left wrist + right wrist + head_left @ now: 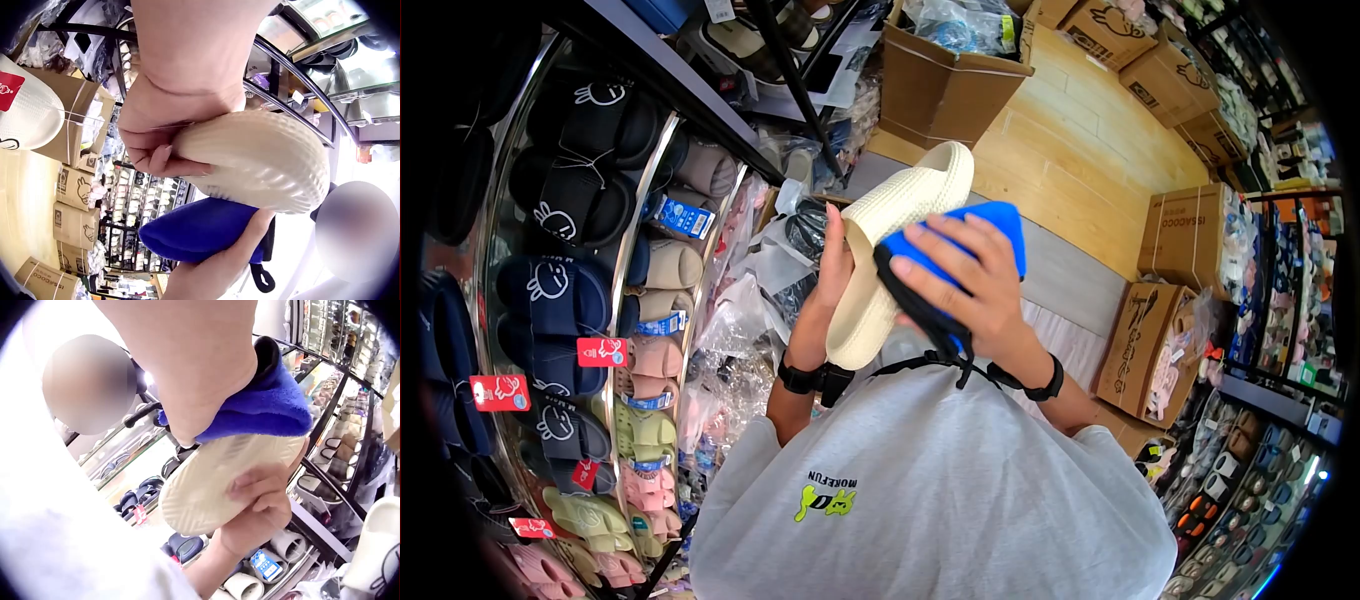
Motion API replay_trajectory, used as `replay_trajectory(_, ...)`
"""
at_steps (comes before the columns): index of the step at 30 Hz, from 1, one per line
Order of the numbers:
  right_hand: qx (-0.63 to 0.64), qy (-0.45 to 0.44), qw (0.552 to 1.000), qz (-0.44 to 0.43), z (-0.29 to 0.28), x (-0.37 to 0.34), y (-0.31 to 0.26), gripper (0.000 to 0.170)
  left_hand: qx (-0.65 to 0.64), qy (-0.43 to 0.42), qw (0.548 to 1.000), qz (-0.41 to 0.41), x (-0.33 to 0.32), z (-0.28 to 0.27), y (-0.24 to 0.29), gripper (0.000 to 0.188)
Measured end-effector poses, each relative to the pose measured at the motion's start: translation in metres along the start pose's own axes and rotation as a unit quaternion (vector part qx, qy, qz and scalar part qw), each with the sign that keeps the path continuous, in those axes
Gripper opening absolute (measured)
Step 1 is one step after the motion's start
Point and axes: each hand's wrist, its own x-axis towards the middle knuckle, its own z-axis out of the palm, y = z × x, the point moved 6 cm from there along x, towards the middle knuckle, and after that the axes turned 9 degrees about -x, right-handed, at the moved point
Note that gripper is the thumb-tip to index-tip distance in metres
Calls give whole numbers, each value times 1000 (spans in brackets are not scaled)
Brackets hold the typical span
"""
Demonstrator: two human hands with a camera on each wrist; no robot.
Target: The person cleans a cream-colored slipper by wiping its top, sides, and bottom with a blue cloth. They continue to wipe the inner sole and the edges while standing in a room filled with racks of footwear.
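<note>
My left hand (830, 275) grips a cream slide slipper (900, 197) with a textured upper. The slipper stands tilted, its toe away from me in the head view. In the right wrist view the left fingers (259, 487) lie across its pale ridged sole (194, 494). A plush blue cloth pad (1007, 228) with black trim and a black loop (264, 279) is in my right hand (972, 285), fingers spread over one face and thumb (255, 228) on the other. The pad lies right against the slipper's side.
Racks of slippers (565, 285) stand close on the left, with plastic-wrapped goods (735, 335) beside them. An open carton (950, 95) is ahead on the wooden floor (1065, 150). More cartons (1185, 235) and shelves of shoes (1250, 480) line the right.
</note>
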Motion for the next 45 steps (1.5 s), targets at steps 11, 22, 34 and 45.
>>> replay_trajectory(11,-30,23,998,45,-5,1,20,58,48,-10,999,-19,-7,7,2,110)
replay_trajectory(22,-34,35,998,36,-7,-6,23,56,69,8,996,-52,-12,8,0,107)
replay_trajectory(34,-34,31,999,-16,-4,-7,14,51,79,-32,995,-46,-9,11,0,110)
replay_trajectory(45,-35,3,999,-1,-3,-6,14,53,64,-30,996,-53,-10,8,3,110)
